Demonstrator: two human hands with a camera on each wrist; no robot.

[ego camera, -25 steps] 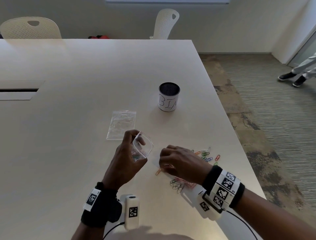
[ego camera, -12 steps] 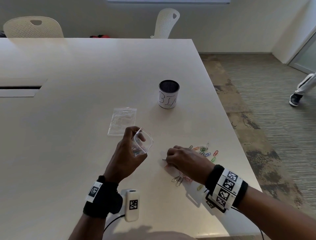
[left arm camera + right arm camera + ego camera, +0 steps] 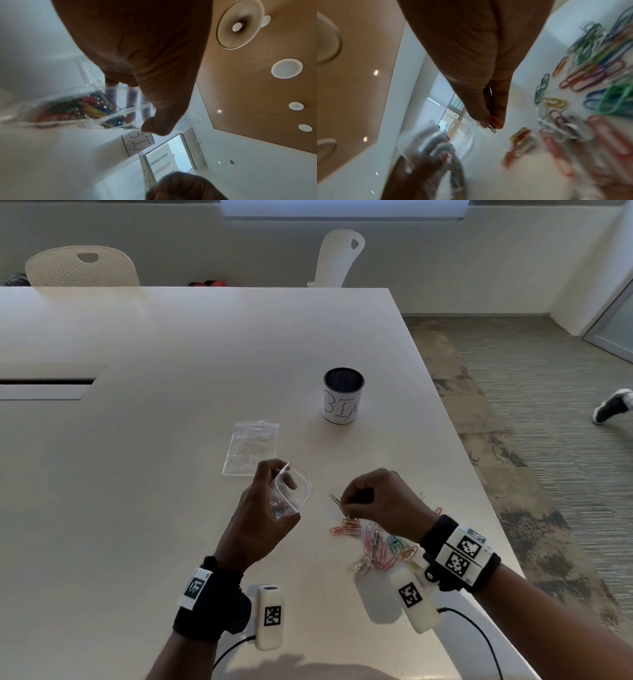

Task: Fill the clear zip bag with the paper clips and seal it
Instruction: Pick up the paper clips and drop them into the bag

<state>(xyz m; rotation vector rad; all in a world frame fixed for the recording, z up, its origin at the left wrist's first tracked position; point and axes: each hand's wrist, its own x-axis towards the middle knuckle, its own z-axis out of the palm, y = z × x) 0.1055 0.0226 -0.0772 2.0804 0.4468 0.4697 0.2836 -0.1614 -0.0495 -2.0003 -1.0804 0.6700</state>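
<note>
My left hand point(image 3: 270, 501) holds a small clear zip bag point(image 3: 294, 489) above the table with its mouth spread open; several coloured paper clips point(image 3: 80, 106) lie in its bottom. My right hand point(image 3: 363, 498) is lifted just right of the bag, its thumb and fingers pinching a few paper clips point(image 3: 494, 123), some dangling below point(image 3: 339, 503). A loose pile of coloured paper clips point(image 3: 376, 542) lies on the white table point(image 3: 154, 440) under and behind the right hand.
A second clear zip bag point(image 3: 251, 446) lies flat on the table beyond the left hand. A mesh cup point(image 3: 342, 395) with a white label stands further back right. The table's right edge runs close to the clip pile. Chairs stand at the far side.
My right hand has risen off the table with clips pinched and moved toward the bag. The left hand keeps the bag open in about the same place.
</note>
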